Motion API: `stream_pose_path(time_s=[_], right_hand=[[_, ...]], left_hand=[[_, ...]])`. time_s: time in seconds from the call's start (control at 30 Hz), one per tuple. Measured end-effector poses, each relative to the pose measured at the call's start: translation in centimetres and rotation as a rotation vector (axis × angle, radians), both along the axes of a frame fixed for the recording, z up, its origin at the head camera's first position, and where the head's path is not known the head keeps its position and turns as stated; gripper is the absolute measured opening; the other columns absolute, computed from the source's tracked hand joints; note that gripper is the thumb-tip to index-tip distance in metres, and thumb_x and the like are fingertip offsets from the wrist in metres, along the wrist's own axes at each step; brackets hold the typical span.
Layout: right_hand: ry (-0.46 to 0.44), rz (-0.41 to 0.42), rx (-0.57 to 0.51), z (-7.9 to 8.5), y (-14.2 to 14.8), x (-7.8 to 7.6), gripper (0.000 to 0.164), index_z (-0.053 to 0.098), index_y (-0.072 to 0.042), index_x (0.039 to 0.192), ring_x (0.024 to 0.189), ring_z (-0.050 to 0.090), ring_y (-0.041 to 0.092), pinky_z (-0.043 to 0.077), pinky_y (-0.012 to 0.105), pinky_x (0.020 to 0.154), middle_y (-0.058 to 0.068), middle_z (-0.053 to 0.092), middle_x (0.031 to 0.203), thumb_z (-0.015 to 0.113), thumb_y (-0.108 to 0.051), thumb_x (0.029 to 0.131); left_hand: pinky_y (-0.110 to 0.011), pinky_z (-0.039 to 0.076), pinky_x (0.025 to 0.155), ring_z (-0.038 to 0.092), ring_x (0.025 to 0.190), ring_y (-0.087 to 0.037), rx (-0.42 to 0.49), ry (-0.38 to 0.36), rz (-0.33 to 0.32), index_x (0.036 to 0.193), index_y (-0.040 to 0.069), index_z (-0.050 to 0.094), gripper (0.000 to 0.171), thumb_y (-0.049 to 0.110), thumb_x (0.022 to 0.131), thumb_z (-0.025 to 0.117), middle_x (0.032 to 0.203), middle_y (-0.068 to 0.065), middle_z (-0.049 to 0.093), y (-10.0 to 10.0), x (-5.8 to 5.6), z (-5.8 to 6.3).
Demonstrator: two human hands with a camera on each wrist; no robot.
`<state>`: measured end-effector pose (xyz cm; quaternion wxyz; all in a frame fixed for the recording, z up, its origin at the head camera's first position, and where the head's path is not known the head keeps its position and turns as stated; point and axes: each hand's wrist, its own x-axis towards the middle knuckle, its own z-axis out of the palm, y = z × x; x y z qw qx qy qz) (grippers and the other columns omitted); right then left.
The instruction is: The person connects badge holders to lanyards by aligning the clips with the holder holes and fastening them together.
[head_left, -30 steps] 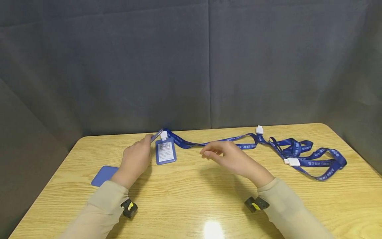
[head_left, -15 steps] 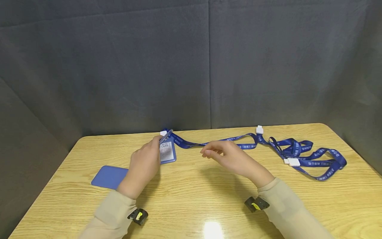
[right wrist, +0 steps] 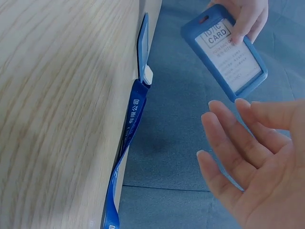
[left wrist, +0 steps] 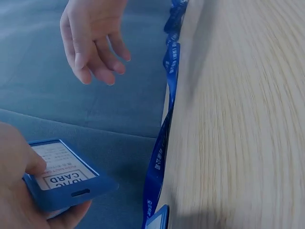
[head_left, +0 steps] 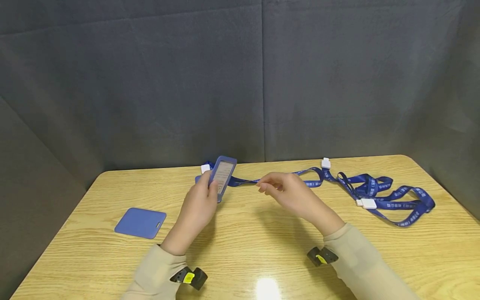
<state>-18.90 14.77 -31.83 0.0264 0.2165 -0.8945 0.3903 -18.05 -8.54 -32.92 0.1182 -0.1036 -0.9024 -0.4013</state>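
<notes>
My left hand [head_left: 198,205] holds a blue ID card holder [head_left: 224,176] up at a tilt, thumb on its front and fingers behind. In the right wrist view the holder's printed insert [right wrist: 233,59] and slotted end show. To its right hovers my right hand [head_left: 292,193], fingers loosely bent and nothing in them; the right wrist view shows its fingertips near the holder's lower corner. A second card holder [right wrist: 143,47] lies behind the left hand, mostly hidden in the head view, with a white clip [head_left: 205,168] and blue lanyard [head_left: 240,182] at its top.
Another blue card holder [head_left: 140,223] lies flat at the left of the wooden table [head_left: 240,241], blank side up. More blue lanyard [head_left: 403,205] with white clips [head_left: 326,163] lies looped at the right. A dark cloth [head_left: 240,83] stands behind the table's back edge.
My left hand has moved right with the card holder and turned it so its front shows. The flat holder at left is uncovered. My right hand has shifted slightly.
</notes>
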Motion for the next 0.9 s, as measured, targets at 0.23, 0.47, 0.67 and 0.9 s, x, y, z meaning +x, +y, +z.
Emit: stream_pose_path(time_s=[0.23,0.47,0.67,0.9], right_hand=[[-0.021,-0.017,-0.005,0.0,0.0,0.1,0.017,0.067,-0.018,0.101,0.083,0.062,0.01,0.05,0.032,0.071,-0.005,0.067,0.091,0.054,-0.027,0.095],[-0.022,-0.019,0.007,0.1,0.1,0.1,0.017,0.067,-0.018,0.101,0.084,0.062,0.009,0.05,0.032,0.07,-0.004,0.068,0.092,0.053,-0.027,0.096],[-0.032,-0.017,0.014,0.0,0.0,0.2,0.018,0.067,-0.019,0.103,0.084,0.063,0.012,0.05,0.03,0.068,-0.004,0.068,0.093,0.053,-0.028,0.096],[-0.008,-0.004,0.027,-0.3,-0.2,0.1,0.018,0.067,-0.017,0.102,0.084,0.063,0.016,0.05,0.03,0.067,-0.004,0.068,0.092,0.053,-0.027,0.095]], left_hand=[[-0.041,0.051,0.08,0.062,0.097,-0.024,0.194,-0.022,0.022,0.119,0.006,0.055,0.028,0.021,0.097,0.049,0.108,-0.013,0.065,-0.5,0.0,0.0],[-0.035,0.052,0.07,0.064,0.085,-0.017,0.232,-0.032,0.044,0.11,0.009,0.062,0.026,0.026,0.092,0.059,0.095,-0.008,0.068,-1.7,0.1,0.2],[-0.028,0.048,0.059,0.062,0.075,-0.013,0.186,-0.027,0.039,0.101,0.012,0.066,0.023,0.03,0.087,0.065,0.094,-0.004,0.069,-2.3,0.3,0.3],[-0.028,0.048,0.06,0.059,0.076,-0.018,0.15,-0.043,0.098,0.112,0.01,0.06,0.032,0.02,0.083,0.07,0.092,-0.007,0.068,-2.8,0.5,0.7]])
